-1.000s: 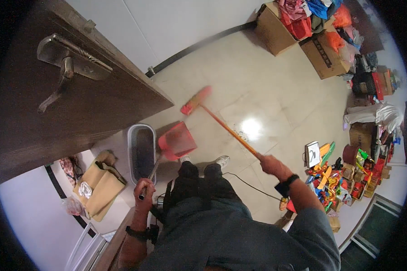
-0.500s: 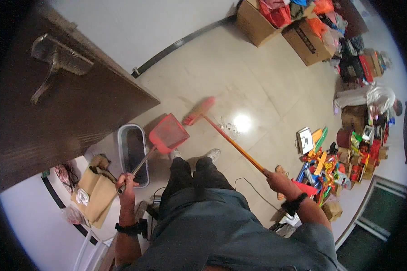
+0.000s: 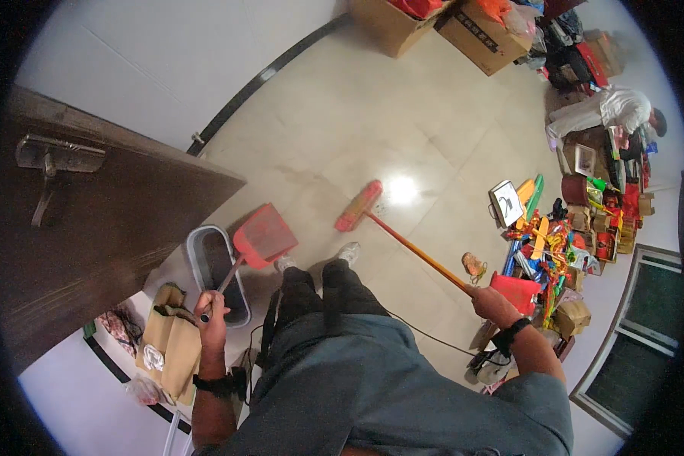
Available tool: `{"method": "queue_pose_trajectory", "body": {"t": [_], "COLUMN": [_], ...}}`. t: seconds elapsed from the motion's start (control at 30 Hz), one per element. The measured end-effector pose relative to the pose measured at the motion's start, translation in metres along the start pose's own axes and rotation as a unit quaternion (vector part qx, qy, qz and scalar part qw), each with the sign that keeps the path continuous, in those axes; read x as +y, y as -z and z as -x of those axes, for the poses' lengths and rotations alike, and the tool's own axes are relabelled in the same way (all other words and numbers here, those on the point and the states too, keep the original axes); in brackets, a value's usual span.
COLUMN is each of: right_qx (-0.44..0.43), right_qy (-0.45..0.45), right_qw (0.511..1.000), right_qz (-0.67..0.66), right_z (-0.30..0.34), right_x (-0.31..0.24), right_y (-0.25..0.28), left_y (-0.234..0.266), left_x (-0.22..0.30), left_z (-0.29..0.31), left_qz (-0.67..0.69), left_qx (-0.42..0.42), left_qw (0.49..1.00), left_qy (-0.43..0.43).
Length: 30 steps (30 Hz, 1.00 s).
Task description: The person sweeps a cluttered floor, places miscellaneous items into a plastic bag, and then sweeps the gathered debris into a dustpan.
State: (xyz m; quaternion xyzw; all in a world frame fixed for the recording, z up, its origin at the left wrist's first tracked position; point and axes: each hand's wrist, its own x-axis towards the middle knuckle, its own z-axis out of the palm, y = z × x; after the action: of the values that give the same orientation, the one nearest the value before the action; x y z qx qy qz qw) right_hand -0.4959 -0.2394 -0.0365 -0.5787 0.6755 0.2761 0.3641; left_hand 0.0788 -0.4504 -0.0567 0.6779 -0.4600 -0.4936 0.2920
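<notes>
My left hand (image 3: 212, 307) is closed round the handle of a red dustpan (image 3: 265, 235). The pan is beside my feet, partly over the rim of a grey bin (image 3: 196, 254). In my right hand (image 3: 496, 305) is the orange stick of a broom (image 3: 419, 254). Its red-pink head (image 3: 359, 206) rests on the tiled floor, just ahead of my shoes and apart from the dustpan. A small patch of dark debris (image 3: 382, 209) lies by the broom head, near a bright reflection.
A brown door (image 3: 121, 205) stands at the left, with flattened cardboard (image 3: 176, 346) below it. Toys and packages (image 3: 543, 235) are heaped at the right, near a bent-over person (image 3: 614, 110). Cardboard boxes (image 3: 482, 34) stand at the back. A black cable (image 3: 433, 337) crosses the floor by my right leg.
The broom head has shifted right relative to the dustpan, widening the gap between them. The dustpan has moved slightly left and lower in view. The whole view has turned a little.
</notes>
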Motion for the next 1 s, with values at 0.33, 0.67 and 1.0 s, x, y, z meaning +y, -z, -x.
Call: {"method": "queue_pose_trajectory", "body": {"t": [0.33,0.67,1.0], "right_qx": [0.108,0.088,0.035], "right_qy": [-0.016,-0.151,-0.139], "right_qw": [0.942,0.872,0.883], "right_qz": [-0.317,-0.457,-0.447], "right_z": [0.012,-0.063,0.003], "right_x": [0.046,0.026,-0.109], "right_y": [-0.032,-0.018,-0.097], "left_y": [-0.043,-0.077,-0.071], "left_x": [0.023,0.047,0.031], "left_z": [-0.014,-0.014,-0.045], "left_qz": [-0.007,-0.084,-0.038], "left_qx": [-0.051,-0.114,-0.175], "left_qw": [0.999,0.989,0.981], "left_qy": [-0.011,-0.036,-0.079]}}
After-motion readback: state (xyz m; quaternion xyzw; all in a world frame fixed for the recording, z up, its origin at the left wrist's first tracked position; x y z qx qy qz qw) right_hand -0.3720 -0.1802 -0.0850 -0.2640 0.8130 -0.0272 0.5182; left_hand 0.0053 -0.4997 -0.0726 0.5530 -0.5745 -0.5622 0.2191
